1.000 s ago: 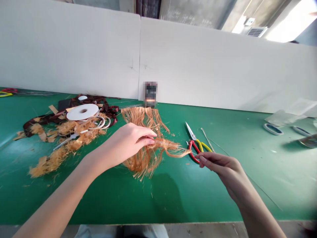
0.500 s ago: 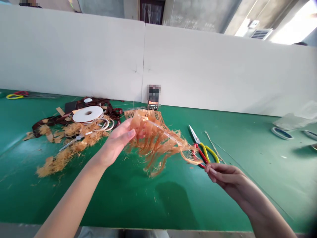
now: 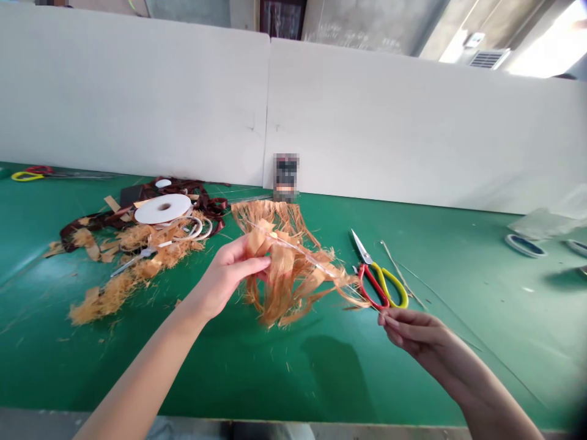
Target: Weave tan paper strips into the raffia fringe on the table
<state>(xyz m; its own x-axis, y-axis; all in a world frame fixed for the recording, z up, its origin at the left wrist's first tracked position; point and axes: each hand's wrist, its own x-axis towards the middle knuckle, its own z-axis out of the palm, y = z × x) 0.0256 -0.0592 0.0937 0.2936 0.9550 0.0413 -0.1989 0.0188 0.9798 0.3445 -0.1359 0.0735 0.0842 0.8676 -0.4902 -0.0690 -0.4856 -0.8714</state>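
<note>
My left hand [image 3: 224, 272] is closed on the left end of an orange-brown fringed ribbon [image 3: 287, 278], thumb pressed on its loose strips. The ribbon runs along a thin stem, and its frayed strips hang down above the table. At the stem's right end, the fingertips of my right hand [image 3: 413, 330] pinch the thin bare wire. Scissors [image 3: 365, 255] with one red and one yellow handle lie just beyond my right hand. Behind the held piece, another fringed strip [image 3: 300, 215] lies on the table.
On the left of the green table [image 3: 229, 373], a white spool [image 3: 153, 211] sits among dark brown ribbon [image 3: 82, 229] and frayed tan scraps [image 3: 110, 293]. A second pair of scissors [image 3: 27, 176] lies far left. Rings of tape [image 3: 525, 245] and clear plastic [image 3: 550, 223] lie right. White panels [image 3: 389, 122] stand behind.
My left hand has shifted slightly right and down with the ribbon's end. The frayed strips now hang more bunched and straighter. My right hand has barely moved and keeps its pinch.
</note>
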